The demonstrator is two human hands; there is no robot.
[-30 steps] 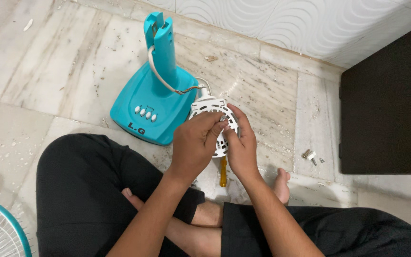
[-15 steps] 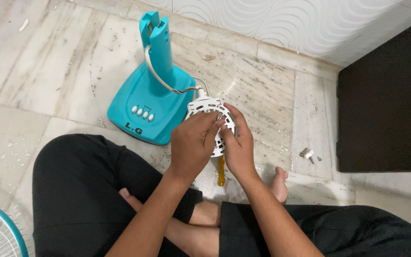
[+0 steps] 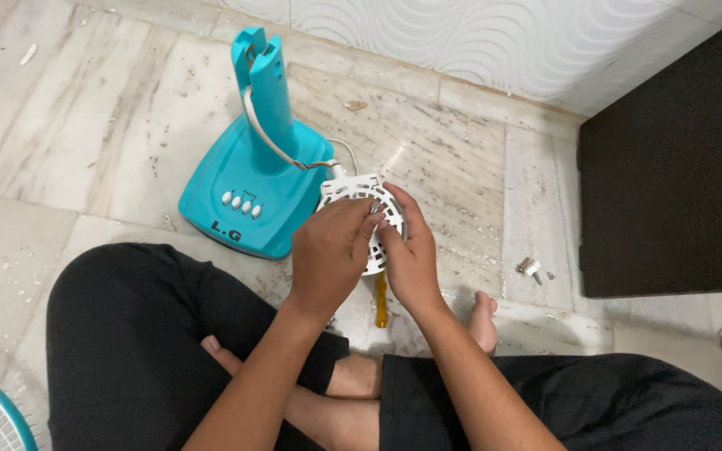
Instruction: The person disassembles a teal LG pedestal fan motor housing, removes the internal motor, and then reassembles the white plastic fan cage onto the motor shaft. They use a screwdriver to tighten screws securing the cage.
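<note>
White round plastic cover (image 3: 359, 194) w/ slotted vents, held flat-ish above the floor just right of the teal fan base (image 3: 248, 196); grey cord runs from it to the base's post.

Bright, even indoor light; soft shadows beneath legs; sharp focus throughout; mild wide-angle stretch at edges.

I sit cross-legged on the pale marble floor (image 3: 60, 142). On it stand the teal fan base (image 3: 248, 196), a yellow-handled screwdriver (image 3: 381, 302) by my foot, loose screws (image 3: 531, 269), and a dark mat (image 3: 670, 159).
</note>
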